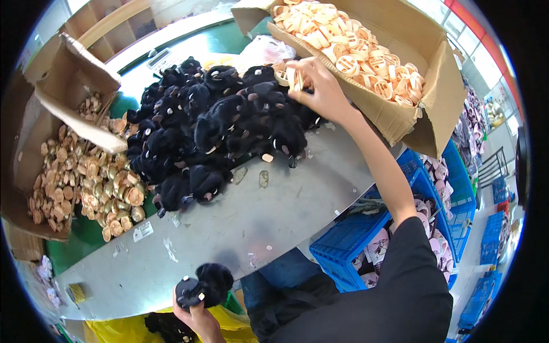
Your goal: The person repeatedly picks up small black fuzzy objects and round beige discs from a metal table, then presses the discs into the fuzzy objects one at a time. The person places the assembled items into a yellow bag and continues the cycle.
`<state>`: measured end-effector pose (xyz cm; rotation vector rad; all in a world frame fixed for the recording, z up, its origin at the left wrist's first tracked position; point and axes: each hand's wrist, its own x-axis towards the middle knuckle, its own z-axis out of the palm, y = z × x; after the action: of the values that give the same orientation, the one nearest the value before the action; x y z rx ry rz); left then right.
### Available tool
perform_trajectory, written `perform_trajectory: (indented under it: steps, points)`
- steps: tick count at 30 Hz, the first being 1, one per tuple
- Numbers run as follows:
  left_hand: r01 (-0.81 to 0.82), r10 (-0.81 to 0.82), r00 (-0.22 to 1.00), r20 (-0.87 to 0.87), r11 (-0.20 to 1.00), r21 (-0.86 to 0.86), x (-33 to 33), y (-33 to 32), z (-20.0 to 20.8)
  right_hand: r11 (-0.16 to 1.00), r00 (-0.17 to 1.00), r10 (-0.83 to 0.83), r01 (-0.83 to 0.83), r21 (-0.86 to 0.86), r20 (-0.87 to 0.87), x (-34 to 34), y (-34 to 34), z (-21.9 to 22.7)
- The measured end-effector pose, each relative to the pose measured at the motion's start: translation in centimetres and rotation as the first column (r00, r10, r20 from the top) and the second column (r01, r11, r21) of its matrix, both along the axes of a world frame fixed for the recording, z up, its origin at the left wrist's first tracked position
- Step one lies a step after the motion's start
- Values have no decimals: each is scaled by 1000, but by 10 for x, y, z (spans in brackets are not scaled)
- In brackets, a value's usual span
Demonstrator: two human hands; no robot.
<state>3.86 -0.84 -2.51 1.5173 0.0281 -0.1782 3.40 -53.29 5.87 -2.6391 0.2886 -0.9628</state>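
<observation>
My left hand (pixel 197 321) is closed around a black plush piece (pixel 215 282) with small pale tabs, held low over the table's near edge. Out at the far side, my right hand (pixel 325 94) pinches a peach-coloured plastic piece (pixel 295 80) between thumb and fingers; its exact shape is partly hidden. Just left of that hand lies a large heap of black plush pieces (pixel 217 117) with pale tabs. Beside it to the right, a cardboard box (pixel 434 63) is filled with peach-coloured ring-shaped plastic parts (pixel 374 63) with crossbars.
Gold and peach round parts (pixel 108 188) spill from an open carton (pixel 77 108) at the left. The grey metal table (pixel 297 188) curves towards me. Blue crates (pixel 337 246) with pink pieces stand at the right, below table height. A yellow bag (pixel 123 328) with black plush is underneath.
</observation>
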Motion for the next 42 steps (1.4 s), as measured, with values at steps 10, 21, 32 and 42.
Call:
perform_trajectory:
  steps: [10, 21, 32, 42]
  points:
    - [292, -313, 939, -140, 944, -155, -9, -18, 35, 599, 614, 789, -772, 215, 8, -47, 295, 18]
    - [427, -425, 901, 93, 904, -5, -28, 32, 54, 464, 463, 884, -848, 256, -67, -49, 341, 18]
    - [218, -317, 889, 331, 928, 302, -46, 17, 54, 525, 602, 746, -795, 303, 286, -36, 371, -3]
    - [112, -230, 895, 382, 945, 306, -36, 29, 37, 145, 619, 517, -744, 652, 592, -5, 407, -41]
